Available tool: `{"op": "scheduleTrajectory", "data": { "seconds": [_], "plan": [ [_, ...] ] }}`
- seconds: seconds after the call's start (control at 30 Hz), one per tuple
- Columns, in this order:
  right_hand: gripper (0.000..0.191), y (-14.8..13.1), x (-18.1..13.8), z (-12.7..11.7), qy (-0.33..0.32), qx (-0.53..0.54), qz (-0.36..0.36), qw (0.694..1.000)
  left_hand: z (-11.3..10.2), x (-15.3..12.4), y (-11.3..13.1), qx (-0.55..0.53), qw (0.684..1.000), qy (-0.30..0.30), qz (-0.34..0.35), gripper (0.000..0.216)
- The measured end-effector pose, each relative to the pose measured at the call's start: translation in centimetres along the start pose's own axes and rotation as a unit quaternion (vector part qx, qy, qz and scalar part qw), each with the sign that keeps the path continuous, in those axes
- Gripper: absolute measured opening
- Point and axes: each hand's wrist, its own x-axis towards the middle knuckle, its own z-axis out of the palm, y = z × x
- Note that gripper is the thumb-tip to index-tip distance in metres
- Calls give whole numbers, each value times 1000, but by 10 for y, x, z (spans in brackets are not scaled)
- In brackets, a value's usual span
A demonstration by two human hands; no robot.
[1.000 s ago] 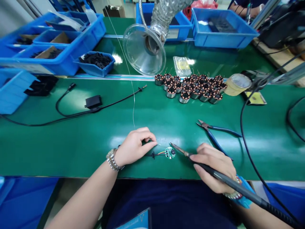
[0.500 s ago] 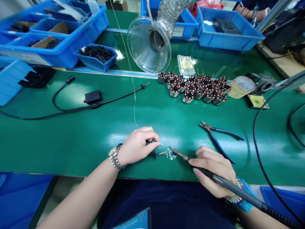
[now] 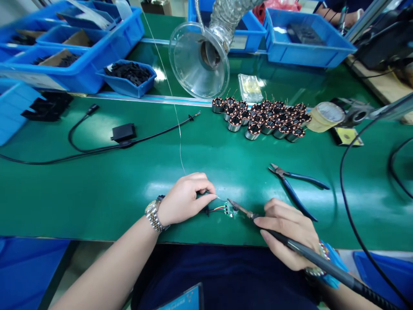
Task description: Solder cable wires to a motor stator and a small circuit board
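My left hand pinches a thin solder wire, whose short end sticks out past the fingertips. That wire trails up and back across the bench. In my right hand is a soldering iron, held like a pen. Its tip meets the upper edge of a small green circuit board, close to the end of the solder. Several coloured wires run from the board's left side to a black cable, partly hidden under my left hand.
Blue-handled cutters lie right of the board. Copper-wound stators stand behind, below a clear fume extractor hood. A black cable with a box lies at left. Blue bins line the back; a co-worker's arm shows at far right.
The whole view has shifted slightly. Both hands, the solder wire and the soldering iron keep nearly the same place at the circuit board.
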Motion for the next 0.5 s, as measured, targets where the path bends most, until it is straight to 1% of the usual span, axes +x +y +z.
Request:
{"op": "scheduleTrajectory", "data": {
  "seconds": [0.33,0.5],
  "plan": [
    [23,0,-1,1,-3,2,-8,1000,4,1,-1,22,1000,-5,9,11],
    [24,0,-1,1,2,6,-5,1000,2,1,0,12,1000,3,18,11]
  ]
}}
